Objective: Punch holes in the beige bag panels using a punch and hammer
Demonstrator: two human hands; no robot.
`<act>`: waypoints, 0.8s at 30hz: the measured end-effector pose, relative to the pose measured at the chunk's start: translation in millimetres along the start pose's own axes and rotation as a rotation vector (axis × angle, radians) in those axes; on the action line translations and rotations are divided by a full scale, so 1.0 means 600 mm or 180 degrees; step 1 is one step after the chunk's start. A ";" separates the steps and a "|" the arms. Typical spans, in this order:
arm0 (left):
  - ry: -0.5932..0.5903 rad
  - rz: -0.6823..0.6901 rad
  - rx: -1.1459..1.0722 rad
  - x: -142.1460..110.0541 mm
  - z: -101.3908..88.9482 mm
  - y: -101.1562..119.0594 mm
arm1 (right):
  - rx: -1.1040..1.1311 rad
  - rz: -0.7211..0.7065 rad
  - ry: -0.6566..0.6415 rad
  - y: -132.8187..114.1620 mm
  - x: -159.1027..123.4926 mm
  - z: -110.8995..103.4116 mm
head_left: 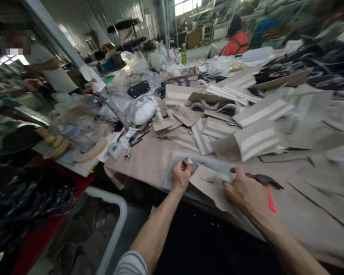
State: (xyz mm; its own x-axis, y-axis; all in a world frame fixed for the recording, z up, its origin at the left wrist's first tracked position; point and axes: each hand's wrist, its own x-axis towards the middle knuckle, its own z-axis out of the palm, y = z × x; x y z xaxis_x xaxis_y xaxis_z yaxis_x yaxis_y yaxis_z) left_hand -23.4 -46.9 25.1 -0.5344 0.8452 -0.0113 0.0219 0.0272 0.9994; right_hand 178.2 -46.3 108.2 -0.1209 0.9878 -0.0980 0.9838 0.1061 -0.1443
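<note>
Panel (205, 184), flat, matte beige | left hand (181, 176) curled, right hand (243, 190) against it; grips unclear

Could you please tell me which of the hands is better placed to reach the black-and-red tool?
Probably the right hand: the black-and-red tool lies beside it, while the left hand is farther off, across the beige piece.

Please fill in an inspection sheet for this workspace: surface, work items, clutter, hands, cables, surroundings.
Surface: beige-covered table, pale mat on it.
Work items: beige panel, partly over the mat; red-handled hammer by the right hand.
Clutter: heap of pale-striped panels behind; plastic bags; tape rolls at left.
Hands: left hand curled, hold unclear; right hand at the panel, grip blurred.
Cables: nothing seen for certain.
Surroundings: white-rimmed bin at lower left; person at far left; person in red farther back.
</note>
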 end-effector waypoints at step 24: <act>-0.2733 -0.0153 -0.0407 0.031 0.183 -0.018 | 0.1492 0.0523 -0.0056 0.006 -0.054 0.094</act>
State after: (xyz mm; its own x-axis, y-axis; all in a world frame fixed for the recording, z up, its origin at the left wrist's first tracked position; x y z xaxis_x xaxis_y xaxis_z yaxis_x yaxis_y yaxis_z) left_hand 59.2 27.1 10.1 0.2912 0.9564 -0.0232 -0.1069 0.0566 0.9927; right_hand 178.4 -84.5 55.2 0.0246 0.9847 -0.1726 0.8253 -0.1174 -0.5524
